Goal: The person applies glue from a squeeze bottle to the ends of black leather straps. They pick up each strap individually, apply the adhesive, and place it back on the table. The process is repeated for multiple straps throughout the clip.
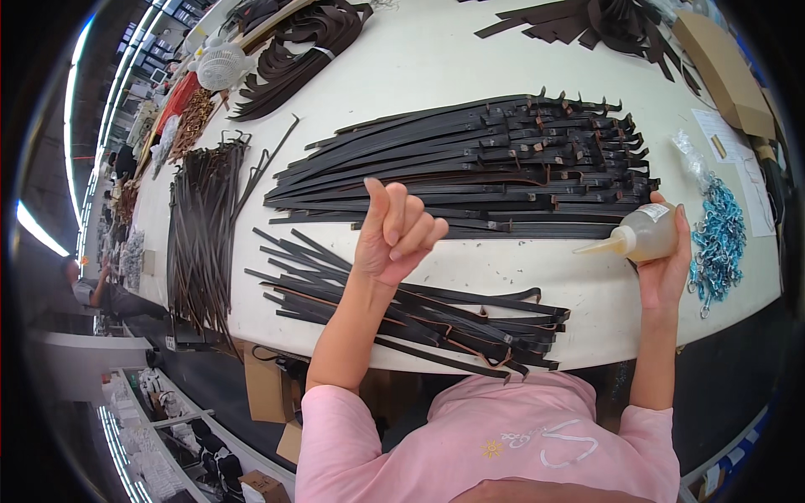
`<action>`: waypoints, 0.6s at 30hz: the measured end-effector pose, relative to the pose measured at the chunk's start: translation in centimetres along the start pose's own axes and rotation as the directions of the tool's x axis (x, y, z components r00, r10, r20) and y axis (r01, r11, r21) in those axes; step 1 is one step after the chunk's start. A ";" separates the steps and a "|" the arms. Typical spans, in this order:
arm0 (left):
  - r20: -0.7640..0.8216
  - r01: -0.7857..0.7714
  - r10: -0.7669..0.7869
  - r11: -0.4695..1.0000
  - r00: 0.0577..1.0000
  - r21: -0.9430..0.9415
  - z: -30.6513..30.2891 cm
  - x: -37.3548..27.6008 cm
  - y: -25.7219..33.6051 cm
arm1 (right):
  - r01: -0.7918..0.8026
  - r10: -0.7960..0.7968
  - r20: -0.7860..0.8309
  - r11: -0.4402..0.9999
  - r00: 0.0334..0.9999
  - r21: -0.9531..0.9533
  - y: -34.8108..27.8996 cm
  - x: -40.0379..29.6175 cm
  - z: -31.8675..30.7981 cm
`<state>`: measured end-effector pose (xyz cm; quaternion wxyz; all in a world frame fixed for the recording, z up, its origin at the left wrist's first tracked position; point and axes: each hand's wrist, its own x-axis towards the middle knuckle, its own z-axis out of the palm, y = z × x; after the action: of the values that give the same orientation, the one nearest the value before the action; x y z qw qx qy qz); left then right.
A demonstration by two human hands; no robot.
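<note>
My right hand [663, 276] grips a translucent plastic squeeze bottle [654, 232], tilted so that its tapered nozzle points left; yellowish liquid shows inside. The bottle is at the near right corner of a large bundle of black straps [434, 157], many with small loops and bent right ends. Raised above the table, my left hand [399, 226] has its thumb out and its fingers loosely curled. Nothing shows between them. Beneath that forearm lies a looser group of black straps [465, 314] with some brown edges, partly hidden by the arm.
Dark straps [204, 239] hang over the white table's [585, 264] left edge. Coiled brown strips [295, 56] and a white fan [220, 66] stand farther back. Blue chains with metal clasps [720, 239], papers [723, 138] and a cardboard box [723, 69] are at right. A person [94, 289] sits far left.
</note>
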<state>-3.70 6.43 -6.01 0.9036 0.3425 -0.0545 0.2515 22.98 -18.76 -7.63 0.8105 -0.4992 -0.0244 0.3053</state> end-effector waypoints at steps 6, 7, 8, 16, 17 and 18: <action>0.434 0.069 -0.056 0.998 0.899 -0.013 -0.2 -0.3 -0.1 | 0.002 -0.002 -0.010 1.000 1.000 0.007 0.0 -0.1 -0.1; 0.424 0.069 -0.062 0.998 0.903 -0.001 -0.2 -0.5 -0.1 | 0.005 -0.005 -0.017 1.000 1.000 -0.001 -0.1 -0.2 0.0; 0.415 0.070 -0.069 0.997 0.907 0.011 -0.2 -0.6 0.0 | -0.001 0.001 -0.026 1.000 1.000 0.002 0.0 -0.3 0.2; 0.013 0.106 -0.109 0.983 0.994 0.150 1.2 0.4 0.0 | 0.003 -0.003 0.004 1.000 1.000 0.014 0.0 0.2 -0.5; -0.035 0.112 -0.108 0.984 0.994 0.142 1.2 0.4 -0.2 | 0.005 -0.005 0.002 1.000 1.000 0.017 0.0 0.2 -0.5; -0.142 0.113 -0.085 0.972 0.986 0.207 1.6 0.4 -0.2 | 0.005 -0.005 -0.001 0.999 1.000 0.034 0.1 0.3 -0.4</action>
<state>-3.08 5.45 -4.84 0.8744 0.4228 0.0500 0.2327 23.26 -18.90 -8.02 0.8196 -0.4855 -0.0202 0.3036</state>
